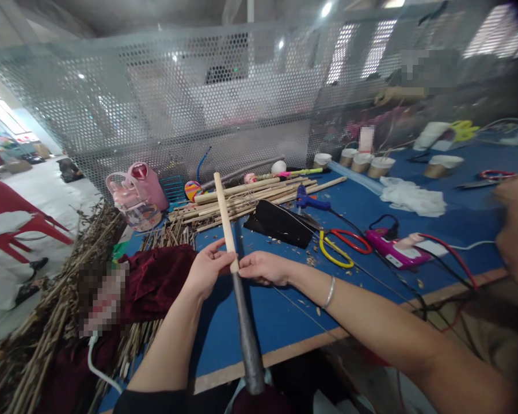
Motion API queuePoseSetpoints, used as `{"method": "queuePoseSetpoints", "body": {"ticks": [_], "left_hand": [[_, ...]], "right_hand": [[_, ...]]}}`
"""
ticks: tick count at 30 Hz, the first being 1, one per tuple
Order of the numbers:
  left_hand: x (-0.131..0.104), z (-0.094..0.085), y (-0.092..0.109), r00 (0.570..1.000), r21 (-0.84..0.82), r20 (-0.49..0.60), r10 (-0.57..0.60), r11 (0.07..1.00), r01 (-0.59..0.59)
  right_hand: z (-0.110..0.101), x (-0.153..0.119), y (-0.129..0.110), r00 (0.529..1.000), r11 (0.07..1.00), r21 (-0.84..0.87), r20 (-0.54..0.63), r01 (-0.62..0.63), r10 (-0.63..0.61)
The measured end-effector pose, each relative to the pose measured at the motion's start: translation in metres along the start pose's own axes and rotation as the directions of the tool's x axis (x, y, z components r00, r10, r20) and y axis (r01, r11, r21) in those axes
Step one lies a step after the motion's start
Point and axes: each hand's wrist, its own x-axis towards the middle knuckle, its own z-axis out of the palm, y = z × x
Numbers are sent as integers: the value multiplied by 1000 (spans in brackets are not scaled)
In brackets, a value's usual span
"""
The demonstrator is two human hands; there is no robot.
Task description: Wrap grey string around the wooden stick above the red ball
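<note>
The fingers of the left hand (207, 269) are closed around the pale wooden rod (224, 221), near its lower end. The fingertips of the right hand (267, 268) touch the joint from the three o'clock side; whether they truly pinch it, one cannot tell. The rod rises from the fingers toward eleven o'clock, and the dark grey piece (247, 330) goes down toward between five and six, to the person's lap. It is not clear if this piece is a tube or a wrapping.

For good work, it seems best that the left fingers hold the rod steady, while the right ones feel the edge all around and press only lightly. The two parts should make one straight line; a push from the side could bend the joint or make the edge uneven.

Farther out, thin sticks (285, 192) lie on the blue surface (267, 322) at twelve to one o'clock, a black piece (280, 223) at one to two, and a blue glue gun (313, 201) at two. Scissors (347, 265) lie near three, so the right elbow should move with care. Dark red cloth (159, 279) is at nine.
</note>
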Motion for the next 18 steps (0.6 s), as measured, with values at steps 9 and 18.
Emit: {"method": "queuePoseSetpoints", "body": {"ticks": [9, 18], "left_hand": [[1, 0, -6, 1000, 221, 2, 21, 975, -21], [-6, 1, 4, 995, 110, 69, -74, 992, 66]], "right_hand": [[2, -2, -3, 992, 997, -74, -128, 8, -18], [-2, -5, -3, 994, 997, -38, -87, -71, 68]]}}
